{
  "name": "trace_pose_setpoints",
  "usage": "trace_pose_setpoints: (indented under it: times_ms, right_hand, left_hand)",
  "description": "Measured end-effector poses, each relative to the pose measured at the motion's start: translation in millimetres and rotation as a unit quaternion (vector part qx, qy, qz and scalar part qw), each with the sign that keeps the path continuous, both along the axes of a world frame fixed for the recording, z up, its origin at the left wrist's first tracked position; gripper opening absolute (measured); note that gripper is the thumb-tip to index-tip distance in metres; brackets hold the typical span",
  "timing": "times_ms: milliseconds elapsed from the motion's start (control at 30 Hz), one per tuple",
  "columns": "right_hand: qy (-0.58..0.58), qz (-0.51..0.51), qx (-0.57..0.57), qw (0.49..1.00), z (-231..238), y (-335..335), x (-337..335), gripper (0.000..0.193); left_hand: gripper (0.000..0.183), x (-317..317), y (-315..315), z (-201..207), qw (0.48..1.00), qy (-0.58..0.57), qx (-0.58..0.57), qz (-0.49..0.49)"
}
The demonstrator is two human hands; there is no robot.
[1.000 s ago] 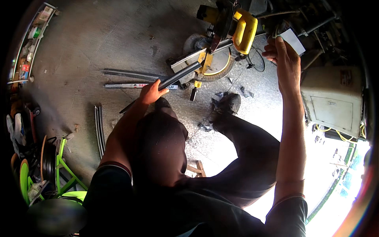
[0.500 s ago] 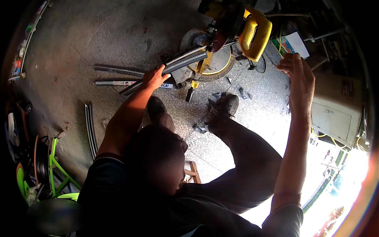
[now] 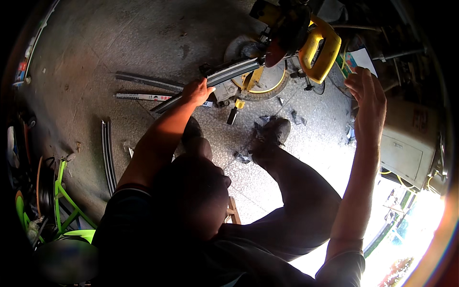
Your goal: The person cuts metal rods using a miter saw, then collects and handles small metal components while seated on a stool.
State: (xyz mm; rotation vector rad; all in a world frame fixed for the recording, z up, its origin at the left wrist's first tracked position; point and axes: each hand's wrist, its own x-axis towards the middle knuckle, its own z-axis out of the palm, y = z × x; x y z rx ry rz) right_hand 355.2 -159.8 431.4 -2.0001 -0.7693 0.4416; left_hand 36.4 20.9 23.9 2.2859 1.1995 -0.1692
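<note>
My left hand (image 3: pixel 195 92) is closed around a long dark grey grooved profile strip (image 3: pixel 232 72). The strip slants up to the right across a yellow miter saw's round base (image 3: pixel 275 92), its far end close beside the dark blade (image 3: pixel 276 51). Its lower left end (image 3: pixel 162 106) reaches out past my wrist. On the right, my right hand (image 3: pixel 369 98) is raised with loosely bent fingers and nothing visible in it. The yellow saw handle (image 3: pixel 330 55) is just left of those fingers, apart from them in the picture.
Another grey strip (image 3: pixel 143 80) and a white printed strip (image 3: pixel 136 96) lie left of the saw. Curved dark strips (image 3: pixel 108 153) rest farther left. Scraps (image 3: pixel 299 118) are scattered near my right shoe (image 3: pixel 277 130). A pale cabinet (image 3: pixel 406 138) stands right; a green frame (image 3: pixel 62 205) lower left.
The profile strip has shifted rightward against the saw's back edge, and my left fingers have closed more around it. My right hand stays raised. The whole view has shifted slightly.
</note>
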Motion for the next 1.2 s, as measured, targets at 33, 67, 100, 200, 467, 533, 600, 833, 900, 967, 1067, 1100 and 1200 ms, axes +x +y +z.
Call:
trace_pose_setpoints:
  times_ms: [33, 67, 100, 200, 467, 533, 600, 833, 900, 967, 1067, 1100, 1200]
  right_hand:
    - [-0.006, -0.007, -0.029, 1.000, 0, 6, 0, 0.050]
    - [-0.011, -0.013, -0.058, 0.998, -1, 12, 0, 0.052]
    - [-0.011, -0.019, -0.075, 0.997, -4, 18, 2, 0.053]
    - [0.035, -0.021, -0.120, 0.992, -26, 40, 14, 0.069]
    - [0.249, -0.031, 0.049, 0.967, -67, 99, 34, 0.049]
    - [0.278, -0.051, 0.061, 0.957, -65, 108, 34, 0.044]
    - [0.314, -0.053, 0.050, 0.947, -62, 113, 40, 0.041]
    - [0.392, -0.092, 0.009, 0.915, -51, 121, 44, 0.039]
    - [0.396, -0.076, 0.013, 0.915, -58, 118, 49, 0.038]
    - [0.383, -0.092, 0.032, 0.919, -68, 119, 49, 0.038]
    - [0.336, -0.080, 0.066, 0.936, -82, 109, 38, 0.037]
    - [0.321, -0.065, 0.078, 0.942, -90, 105, 31, 0.036]
    - [0.293, -0.125, 0.111, 0.941, -112, 82, 9, 0.040]
  left_hand:
    - [0.056, 1, 0, 2, 1.000, 0.001, -0.002, 0.002]
    - [0.057, 1, 0, 4, 1.000, 0.002, -0.003, 0.004]
    - [0.058, 3, 0, 2, 1.000, 0.002, 0.003, 0.001]
    - [0.060, 5, 1, -6, 1.000, 0.001, 0.025, -0.006]
    - [0.066, 12, -3, -10, 0.999, 0.011, 0.049, 0.001]
    - [0.067, 9, -2, -16, 0.999, 0.008, 0.050, 0.006]
    - [0.068, 7, -1, -19, 0.999, 0.003, 0.048, 0.006]
    - [0.069, 9, 1, -19, 1.000, 0.004, 0.031, 0.004]
    - [0.069, 9, 1, -19, 1.000, 0.001, 0.029, 0.002]
    - [0.068, 10, 0, -17, 0.999, -0.006, 0.032, 0.002]
    - [0.067, 11, -1, -16, 0.999, -0.018, 0.034, 0.012]
    - [0.065, 7, -1, -16, 0.999, -0.018, 0.041, 0.016]
    - [0.064, 11, -3, -9, 0.999, -0.019, 0.039, 0.019]
